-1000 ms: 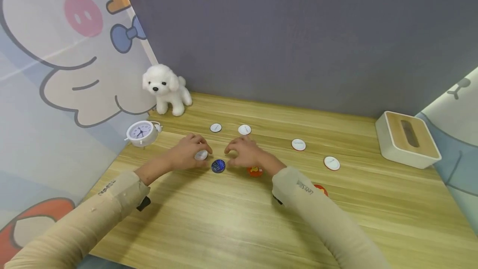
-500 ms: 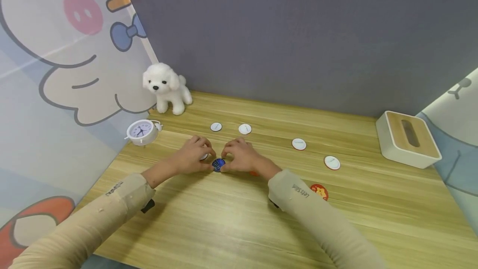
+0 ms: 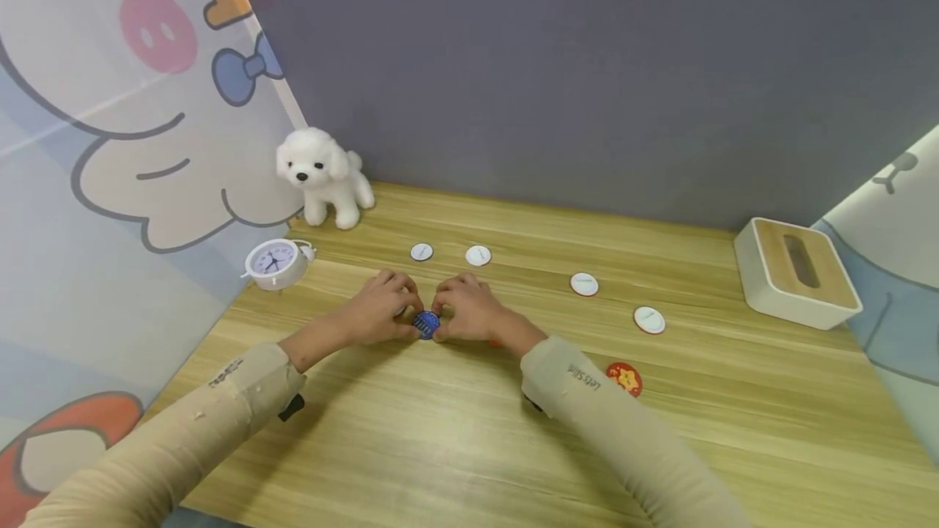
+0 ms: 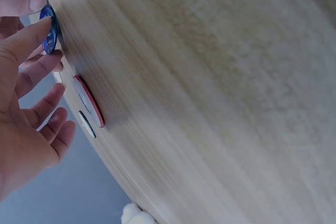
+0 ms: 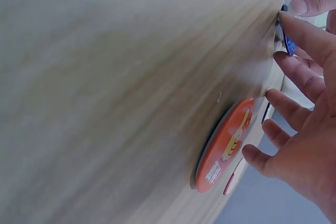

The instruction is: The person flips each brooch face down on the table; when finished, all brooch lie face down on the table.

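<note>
A round blue button badge [image 3: 426, 324] lies between my two hands at the middle of the desk. My left hand [image 3: 381, 308] pinches its left edge with thumb and fingertips; my right hand [image 3: 469, 310] does likewise at the right edge. In the left wrist view the left thumb [image 4: 30, 38] rests against the blue badge [image 4: 50, 30]. Beside that hand lies a white-backed, red-rimmed badge [image 4: 88, 100], hidden by the hand in the head view. Under the right hand's spread lower fingers sits an orange-red badge [image 5: 226, 145] with a yellow picture, mostly covered in the head view.
White-backed badges [image 3: 478, 256] lie scattered behind the hands and to the right. A red badge with a yellow star [image 3: 623, 379] is near the right sleeve. A white alarm clock [image 3: 276, 264] and a plush dog [image 3: 325, 178] stand left; a tissue box [image 3: 797, 273] stands right.
Both hands have come inward, from apart on either side of the blue badge to pinching its edges. The right sleeve has shifted left, uncovering the red star badge.
</note>
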